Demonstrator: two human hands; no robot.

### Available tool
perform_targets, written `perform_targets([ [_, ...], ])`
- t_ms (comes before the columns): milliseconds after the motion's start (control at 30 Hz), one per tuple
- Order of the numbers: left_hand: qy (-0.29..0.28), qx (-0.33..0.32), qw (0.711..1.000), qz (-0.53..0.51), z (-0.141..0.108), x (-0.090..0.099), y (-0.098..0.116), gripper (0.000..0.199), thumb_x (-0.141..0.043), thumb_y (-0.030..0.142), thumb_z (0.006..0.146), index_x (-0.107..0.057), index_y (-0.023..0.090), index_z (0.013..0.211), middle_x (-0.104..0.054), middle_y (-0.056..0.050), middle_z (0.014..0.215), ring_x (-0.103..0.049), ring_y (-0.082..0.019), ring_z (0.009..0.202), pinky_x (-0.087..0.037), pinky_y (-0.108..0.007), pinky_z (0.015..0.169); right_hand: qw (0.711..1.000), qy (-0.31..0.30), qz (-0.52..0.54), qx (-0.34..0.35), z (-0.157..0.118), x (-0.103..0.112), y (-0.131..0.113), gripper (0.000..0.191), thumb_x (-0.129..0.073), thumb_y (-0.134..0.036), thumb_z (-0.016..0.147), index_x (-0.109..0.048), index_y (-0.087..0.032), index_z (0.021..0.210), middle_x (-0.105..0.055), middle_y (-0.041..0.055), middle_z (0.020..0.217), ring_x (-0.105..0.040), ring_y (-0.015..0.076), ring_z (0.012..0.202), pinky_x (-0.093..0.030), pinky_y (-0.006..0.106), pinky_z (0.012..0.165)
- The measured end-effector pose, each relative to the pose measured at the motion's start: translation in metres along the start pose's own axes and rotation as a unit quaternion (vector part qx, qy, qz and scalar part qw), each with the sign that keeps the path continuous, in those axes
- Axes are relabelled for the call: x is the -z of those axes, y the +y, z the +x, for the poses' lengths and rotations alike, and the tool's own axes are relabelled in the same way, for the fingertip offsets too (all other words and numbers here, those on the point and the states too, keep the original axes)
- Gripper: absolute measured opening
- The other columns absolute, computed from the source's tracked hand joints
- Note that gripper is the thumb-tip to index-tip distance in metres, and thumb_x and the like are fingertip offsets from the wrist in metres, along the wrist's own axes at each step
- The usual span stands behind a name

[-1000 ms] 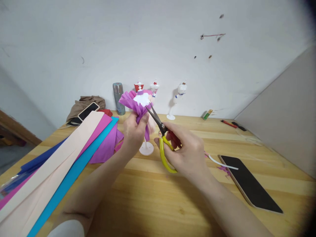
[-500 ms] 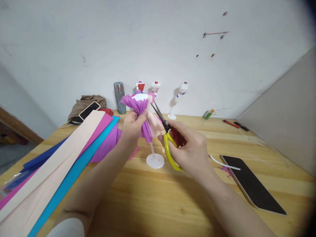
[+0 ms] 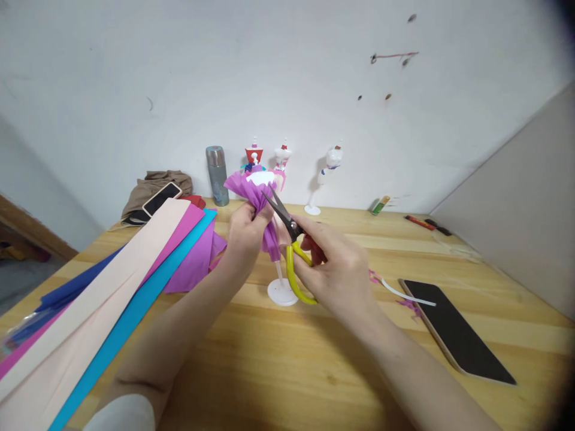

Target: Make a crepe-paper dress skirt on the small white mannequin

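Observation:
My left hand [image 3: 246, 230] pinches gathered purple crepe paper [image 3: 251, 190] wrapped around a small white mannequin [image 3: 260, 178]. Its thin stem rises from a round white base [image 3: 282, 292] on the table. Pale pink paper [image 3: 281, 230] hangs at the mannequin's right side, partly behind the scissors. In my right hand [image 3: 339, 260] are scissors [image 3: 291, 230] with yellow handles, their dark blades parted and pointing up-left at the purple folds. Something dark red shows under my right fingers.
Long strips of coloured paper [image 3: 112, 299] lie at the left, near a brown cloth [image 3: 155, 185] and a phone [image 3: 162, 199]. Behind stand a grey flask [image 3: 217, 176] and several small mannequins [image 3: 333, 158]. At the right lies a large dark phone [image 3: 458, 329] under a white strip [image 3: 406, 296].
The scissors and my right hand have moved left, bringing the blades over the purple paper. My left hand and the mannequin's top have shifted slightly right.

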State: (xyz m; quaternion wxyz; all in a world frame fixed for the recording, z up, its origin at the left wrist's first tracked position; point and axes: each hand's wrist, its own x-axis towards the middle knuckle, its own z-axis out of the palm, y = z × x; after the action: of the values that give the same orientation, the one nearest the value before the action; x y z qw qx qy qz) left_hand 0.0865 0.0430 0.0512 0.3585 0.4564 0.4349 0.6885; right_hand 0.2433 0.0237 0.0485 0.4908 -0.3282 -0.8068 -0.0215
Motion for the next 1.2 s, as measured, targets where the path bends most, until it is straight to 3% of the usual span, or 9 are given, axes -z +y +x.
perform_targets([
  [367,0.016,-0.026,0.999,0.037,-0.0011,-0.0007,-0.0025,0.026,-0.069,0.040,0.082,-0.060,0.019,0.071,-0.061,0.000,0.064,-0.061,-0.017,0.067,-0.047,-0.029,0.063,1.000,-0.005,-0.005,-0.021,0.0022,0.0006,0.0012,0.041,-0.062,-0.023,0.083,-0.067,-0.022,0.124,-0.067,0.0028,0.075,-0.058,0.0147,0.056,-0.043,0.027,0.050],
  [1200,0.018,-0.063,0.995,0.077,-0.0050,-0.0022,-0.0023,0.020,-0.066,0.038,0.085,-0.066,0.018,0.080,-0.064,-0.002,0.071,-0.061,-0.018,0.073,-0.049,-0.029,0.071,0.999,0.008,-0.038,-0.020,0.0010,-0.0024,0.0050,0.036,-0.062,-0.024,0.086,-0.069,-0.021,0.121,-0.068,0.0029,0.076,-0.054,0.0133,0.052,-0.041,0.027,0.052],
])
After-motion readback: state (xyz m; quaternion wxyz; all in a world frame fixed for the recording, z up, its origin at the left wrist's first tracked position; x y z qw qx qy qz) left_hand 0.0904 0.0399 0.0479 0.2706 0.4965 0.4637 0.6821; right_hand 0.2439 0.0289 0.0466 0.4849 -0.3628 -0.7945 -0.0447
